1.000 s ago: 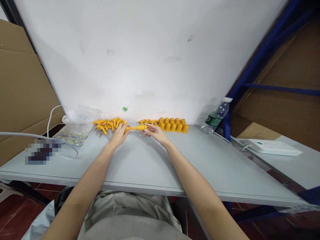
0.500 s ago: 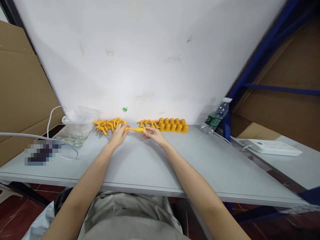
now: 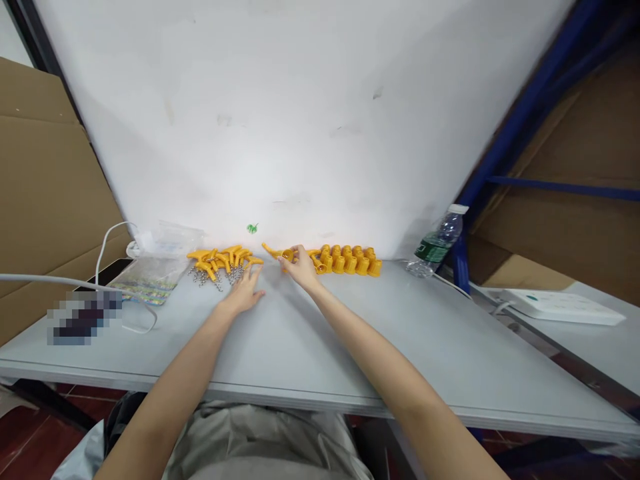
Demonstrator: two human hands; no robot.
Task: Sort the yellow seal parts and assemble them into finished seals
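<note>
My right hand (image 3: 300,268) is closed on a yellow plastic piece (image 3: 279,253), holding it tilted just above the grey table (image 3: 350,347) near the white wall. My left hand (image 3: 245,293) lies flat on the table with its fingers spread, holding nothing. Its fingertips reach toward a pile of yellow T-shaped parts with metal screws (image 3: 223,260). To the right of my right hand stands a row of yellow caps (image 3: 350,261).
A clear bag of small items (image 3: 150,273) and a white cable (image 3: 107,240) lie at the left. A water bottle (image 3: 436,241) lies at the back right, a white power strip (image 3: 555,305) beyond it. Cardboard (image 3: 45,187) leans at the left.
My left hand let go of the yellow piece and dropped flat onto the table. My right hand lifted the piece and carried it back toward the wall.
</note>
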